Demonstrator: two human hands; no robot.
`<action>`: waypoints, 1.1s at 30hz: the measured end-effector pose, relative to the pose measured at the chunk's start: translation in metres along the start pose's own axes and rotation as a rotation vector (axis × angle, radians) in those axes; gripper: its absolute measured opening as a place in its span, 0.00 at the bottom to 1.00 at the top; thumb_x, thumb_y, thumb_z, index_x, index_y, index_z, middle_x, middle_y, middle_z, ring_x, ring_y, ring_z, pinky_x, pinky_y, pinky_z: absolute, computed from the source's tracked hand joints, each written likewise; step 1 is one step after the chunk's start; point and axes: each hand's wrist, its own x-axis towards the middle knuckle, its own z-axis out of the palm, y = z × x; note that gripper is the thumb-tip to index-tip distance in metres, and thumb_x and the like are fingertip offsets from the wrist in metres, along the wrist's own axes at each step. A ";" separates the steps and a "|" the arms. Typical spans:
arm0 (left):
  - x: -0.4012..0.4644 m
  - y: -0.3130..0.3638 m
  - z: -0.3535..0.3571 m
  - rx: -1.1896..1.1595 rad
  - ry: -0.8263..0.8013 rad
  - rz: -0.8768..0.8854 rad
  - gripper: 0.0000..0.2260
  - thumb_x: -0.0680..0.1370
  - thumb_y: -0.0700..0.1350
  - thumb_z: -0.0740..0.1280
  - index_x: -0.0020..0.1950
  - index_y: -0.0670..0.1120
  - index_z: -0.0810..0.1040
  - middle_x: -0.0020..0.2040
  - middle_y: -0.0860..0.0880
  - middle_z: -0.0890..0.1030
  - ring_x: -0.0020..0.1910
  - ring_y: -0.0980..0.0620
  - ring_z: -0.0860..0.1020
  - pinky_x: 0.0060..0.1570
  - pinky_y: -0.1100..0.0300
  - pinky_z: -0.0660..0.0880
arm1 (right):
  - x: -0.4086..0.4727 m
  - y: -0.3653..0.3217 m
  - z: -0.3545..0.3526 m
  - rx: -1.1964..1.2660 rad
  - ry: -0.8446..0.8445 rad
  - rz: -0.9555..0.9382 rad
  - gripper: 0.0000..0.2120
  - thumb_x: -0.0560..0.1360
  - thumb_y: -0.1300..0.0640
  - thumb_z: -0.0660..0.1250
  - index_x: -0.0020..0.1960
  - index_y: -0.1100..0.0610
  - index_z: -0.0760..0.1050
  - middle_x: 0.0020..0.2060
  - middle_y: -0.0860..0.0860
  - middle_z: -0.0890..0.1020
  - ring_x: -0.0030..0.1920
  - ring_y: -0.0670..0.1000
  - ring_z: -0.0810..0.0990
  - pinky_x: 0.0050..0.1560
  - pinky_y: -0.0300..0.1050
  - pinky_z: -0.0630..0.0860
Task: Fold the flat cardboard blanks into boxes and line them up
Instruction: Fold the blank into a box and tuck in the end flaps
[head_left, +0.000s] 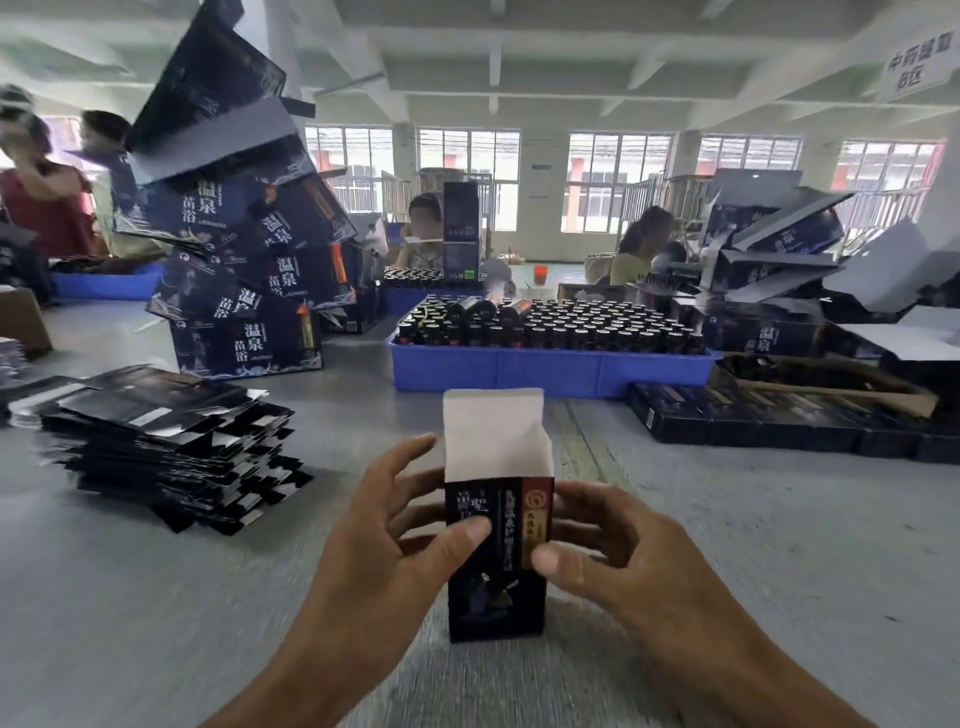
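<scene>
Centre bottom, the box (496, 561) stands upright on the tabletop (779, 545), white top flap raised. Left hand (384, 540) and right hand (618, 561) pinch its sides, fingers curled around, likely squaring it. Flat blanks (166, 447) wait at left.

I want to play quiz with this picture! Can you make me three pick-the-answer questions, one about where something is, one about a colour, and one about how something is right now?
1. Where is the stack of flat blanks?
A. left of the hands
B. inside the tray
C. on a chair

2. What colour is the bottle tray?
A. red
B. blue
C. green

3. The held box's top flap is:
A. closed
B. torn off
C. standing open

Answers:
1 A, the stack lies left of the left hand.
2 B, its wall is blue.
3 C, the white flap sticks up while the right hand helps hold the box.
</scene>
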 end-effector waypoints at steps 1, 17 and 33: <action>-0.001 -0.001 0.001 0.005 -0.009 0.008 0.30 0.68 0.46 0.76 0.68 0.56 0.70 0.59 0.55 0.83 0.57 0.52 0.83 0.54 0.59 0.81 | 0.000 -0.001 -0.001 0.039 0.022 -0.022 0.32 0.64 0.44 0.82 0.64 0.43 0.75 0.56 0.35 0.83 0.58 0.39 0.82 0.53 0.36 0.81; -0.009 -0.001 0.000 0.198 -0.020 0.194 0.25 0.71 0.52 0.73 0.63 0.71 0.71 0.61 0.66 0.79 0.58 0.60 0.81 0.48 0.68 0.79 | -0.002 -0.008 -0.003 0.105 0.045 -0.147 0.22 0.66 0.49 0.77 0.57 0.35 0.77 0.54 0.37 0.84 0.55 0.39 0.83 0.46 0.29 0.79; -0.009 -0.003 -0.004 0.252 -0.024 0.271 0.17 0.77 0.53 0.70 0.63 0.68 0.75 0.61 0.64 0.80 0.60 0.62 0.80 0.52 0.69 0.77 | -0.008 -0.016 0.001 -0.010 0.084 -0.263 0.22 0.69 0.42 0.72 0.60 0.26 0.72 0.55 0.27 0.80 0.57 0.32 0.80 0.49 0.24 0.74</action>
